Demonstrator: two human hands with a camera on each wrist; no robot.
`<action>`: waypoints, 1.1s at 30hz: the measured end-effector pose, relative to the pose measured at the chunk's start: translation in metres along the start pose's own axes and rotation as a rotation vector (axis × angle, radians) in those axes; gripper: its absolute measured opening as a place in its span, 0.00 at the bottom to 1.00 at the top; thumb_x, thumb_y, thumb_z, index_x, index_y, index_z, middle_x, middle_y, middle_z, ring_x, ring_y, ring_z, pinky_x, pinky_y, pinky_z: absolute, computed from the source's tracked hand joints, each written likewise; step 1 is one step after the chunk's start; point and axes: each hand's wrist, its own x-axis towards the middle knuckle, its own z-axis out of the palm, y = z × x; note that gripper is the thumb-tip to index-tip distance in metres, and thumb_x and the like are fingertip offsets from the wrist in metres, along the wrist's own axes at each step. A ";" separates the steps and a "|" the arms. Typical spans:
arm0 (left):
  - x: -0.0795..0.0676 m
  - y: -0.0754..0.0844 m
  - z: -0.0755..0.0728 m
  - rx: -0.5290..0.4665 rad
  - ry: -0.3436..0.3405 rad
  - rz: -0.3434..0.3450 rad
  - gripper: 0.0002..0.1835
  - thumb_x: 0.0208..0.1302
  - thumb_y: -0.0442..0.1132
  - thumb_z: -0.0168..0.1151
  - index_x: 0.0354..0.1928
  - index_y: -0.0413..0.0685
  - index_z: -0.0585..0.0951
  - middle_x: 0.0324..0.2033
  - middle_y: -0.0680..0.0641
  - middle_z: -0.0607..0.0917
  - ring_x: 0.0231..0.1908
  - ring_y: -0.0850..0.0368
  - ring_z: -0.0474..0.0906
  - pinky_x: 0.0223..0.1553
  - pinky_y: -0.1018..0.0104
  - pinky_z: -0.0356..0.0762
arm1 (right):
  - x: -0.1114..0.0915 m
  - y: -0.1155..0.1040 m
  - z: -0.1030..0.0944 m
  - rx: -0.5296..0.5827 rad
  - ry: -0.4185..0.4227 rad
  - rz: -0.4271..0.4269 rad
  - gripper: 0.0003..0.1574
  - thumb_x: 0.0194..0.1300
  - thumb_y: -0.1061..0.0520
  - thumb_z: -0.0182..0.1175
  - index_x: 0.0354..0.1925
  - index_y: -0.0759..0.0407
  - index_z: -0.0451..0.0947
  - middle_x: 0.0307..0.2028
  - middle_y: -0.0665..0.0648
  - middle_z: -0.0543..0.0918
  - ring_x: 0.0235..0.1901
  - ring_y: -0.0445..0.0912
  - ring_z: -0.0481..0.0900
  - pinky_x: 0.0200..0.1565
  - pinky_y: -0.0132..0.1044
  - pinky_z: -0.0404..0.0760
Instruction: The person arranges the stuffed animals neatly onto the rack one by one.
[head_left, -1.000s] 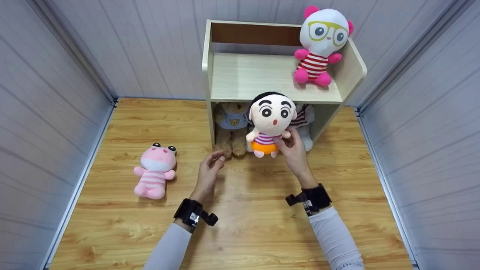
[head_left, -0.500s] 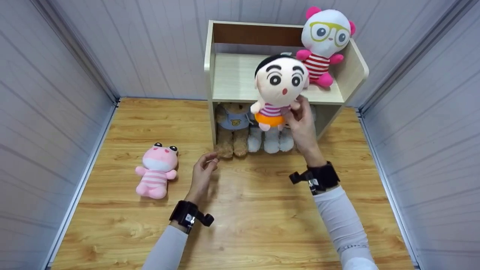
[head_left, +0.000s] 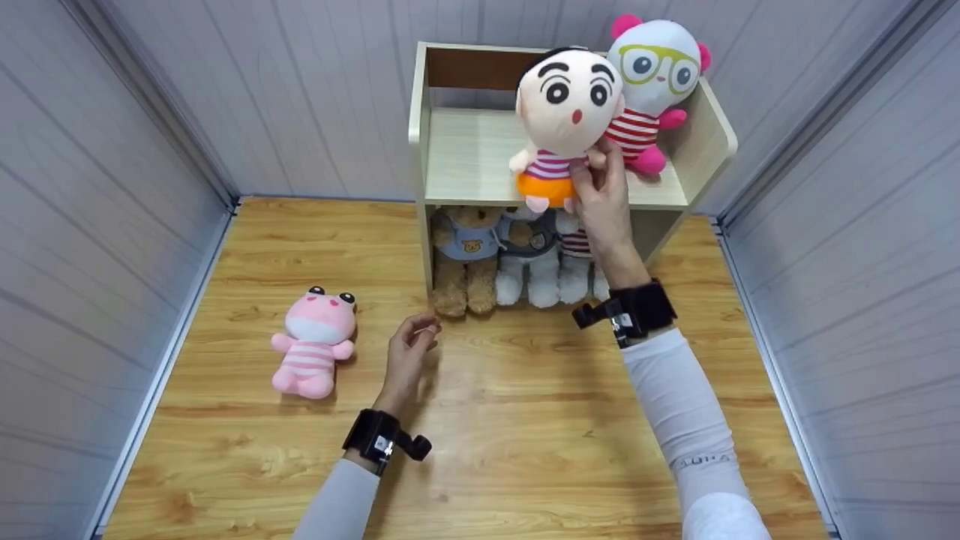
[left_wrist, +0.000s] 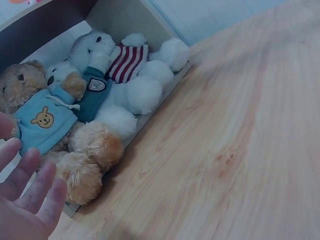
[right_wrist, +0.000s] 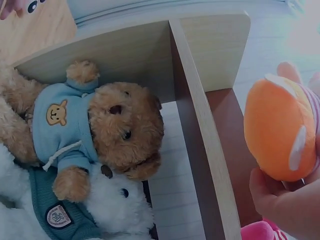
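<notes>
My right hand (head_left: 606,199) grips a plush boy doll (head_left: 570,105) by its lower side. The doll has black brows, a purple-striped top and orange shorts, and it is held upright in front of the upper shelf. In the right wrist view its orange bottom (right_wrist: 275,130) faces the camera, beside the shelf board (right_wrist: 205,125). Low over the floor, my left hand (head_left: 407,360) holds nothing, its fingers relaxed near the foot of the brown teddy bear (left_wrist: 50,117). A plush panda (head_left: 652,67) with yellow glasses sits on the upper shelf, partly hidden by the doll.
The small wooden shelf unit (head_left: 465,154) stands against the back wall. Its lower compartment holds the teddy, a white bear in a green top (left_wrist: 95,90) and one in red stripes (left_wrist: 127,62). A pink plush frog (head_left: 313,341) lies on the floor at left.
My right hand has lifted the boy doll from before the lower compartment up to the upper shelf, uncovering the bears below. My left hand has drawn back slightly.
</notes>
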 end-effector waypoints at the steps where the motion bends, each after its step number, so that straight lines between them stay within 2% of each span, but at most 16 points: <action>1: 0.000 0.000 0.000 -0.002 0.000 -0.003 0.16 0.75 0.32 0.57 0.59 0.31 0.77 0.58 0.27 0.78 0.58 0.41 0.78 0.64 0.42 0.73 | 0.004 0.000 0.001 -0.001 0.008 0.005 0.29 0.79 0.62 0.53 0.73 0.60 0.59 0.56 0.58 0.74 0.37 0.47 0.72 0.26 0.29 0.74; 3: 0.000 -0.002 0.000 -0.003 0.000 -0.006 0.16 0.75 0.32 0.57 0.59 0.31 0.77 0.59 0.27 0.77 0.58 0.42 0.78 0.64 0.42 0.73 | 0.011 0.002 0.004 -0.012 0.024 0.005 0.29 0.79 0.63 0.52 0.73 0.62 0.59 0.56 0.56 0.73 0.42 0.45 0.73 0.34 0.29 0.77; 5: 0.000 -0.003 0.000 0.007 0.004 -0.004 0.16 0.75 0.32 0.57 0.59 0.31 0.77 0.59 0.28 0.78 0.56 0.44 0.79 0.63 0.42 0.74 | 0.018 0.003 0.006 -0.023 0.041 -0.005 0.29 0.79 0.65 0.51 0.73 0.65 0.59 0.55 0.56 0.72 0.49 0.45 0.73 0.47 0.30 0.78; 8: -0.001 -0.005 -0.001 0.013 0.011 0.002 0.15 0.75 0.32 0.56 0.58 0.31 0.78 0.57 0.30 0.80 0.54 0.46 0.80 0.62 0.41 0.75 | 0.028 0.005 0.009 -0.021 0.072 0.000 0.28 0.78 0.67 0.51 0.71 0.67 0.60 0.54 0.57 0.71 0.58 0.45 0.70 0.65 0.28 0.68; 9: -0.001 -0.005 -0.001 0.014 0.012 0.004 0.15 0.76 0.32 0.56 0.58 0.30 0.78 0.57 0.30 0.80 0.54 0.45 0.80 0.62 0.41 0.75 | 0.031 0.005 0.010 -0.014 0.083 0.009 0.28 0.78 0.67 0.51 0.71 0.67 0.60 0.55 0.57 0.71 0.59 0.46 0.70 0.67 0.29 0.67; 14: -0.002 -0.008 -0.002 0.009 -0.001 0.023 0.16 0.77 0.32 0.54 0.58 0.28 0.77 0.55 0.33 0.81 0.58 0.35 0.77 0.63 0.37 0.72 | 0.045 0.004 0.012 -0.013 0.114 0.048 0.27 0.78 0.68 0.51 0.71 0.64 0.61 0.60 0.58 0.71 0.61 0.44 0.70 0.67 0.27 0.67; 16: -0.002 -0.008 -0.002 0.014 -0.005 0.023 0.17 0.77 0.33 0.54 0.59 0.26 0.76 0.55 0.33 0.81 0.59 0.34 0.76 0.63 0.36 0.72 | 0.050 0.004 0.011 -0.038 0.116 0.065 0.27 0.78 0.68 0.50 0.71 0.63 0.62 0.60 0.58 0.71 0.61 0.43 0.71 0.66 0.26 0.67; 20: -0.004 -0.008 -0.002 0.036 -0.001 0.018 0.17 0.77 0.33 0.54 0.59 0.27 0.76 0.55 0.31 0.80 0.57 0.39 0.78 0.62 0.39 0.74 | 0.058 0.007 0.009 -0.141 0.127 0.108 0.26 0.79 0.65 0.51 0.71 0.60 0.62 0.61 0.56 0.71 0.60 0.42 0.70 0.64 0.25 0.68; 26: -0.003 -0.008 0.002 0.039 0.021 0.007 0.14 0.78 0.35 0.54 0.55 0.32 0.80 0.55 0.31 0.81 0.54 0.46 0.80 0.61 0.41 0.75 | 0.068 0.012 0.008 -0.298 0.145 0.133 0.29 0.80 0.61 0.50 0.74 0.59 0.60 0.69 0.55 0.68 0.64 0.40 0.67 0.63 0.21 0.64; 29: -0.003 -0.009 0.005 0.035 0.018 -0.001 0.14 0.79 0.35 0.54 0.56 0.31 0.80 0.55 0.32 0.81 0.55 0.44 0.79 0.61 0.42 0.74 | 0.073 0.012 0.008 -0.393 0.167 0.158 0.29 0.80 0.59 0.50 0.75 0.56 0.60 0.72 0.54 0.68 0.66 0.38 0.66 0.63 0.20 0.61; 33: -0.004 -0.009 0.010 0.018 0.008 -0.013 0.16 0.79 0.36 0.53 0.58 0.28 0.78 0.57 0.30 0.80 0.57 0.41 0.79 0.63 0.41 0.74 | 0.077 0.012 0.008 -0.424 0.208 0.226 0.30 0.81 0.57 0.50 0.76 0.51 0.61 0.73 0.50 0.68 0.66 0.36 0.65 0.63 0.19 0.60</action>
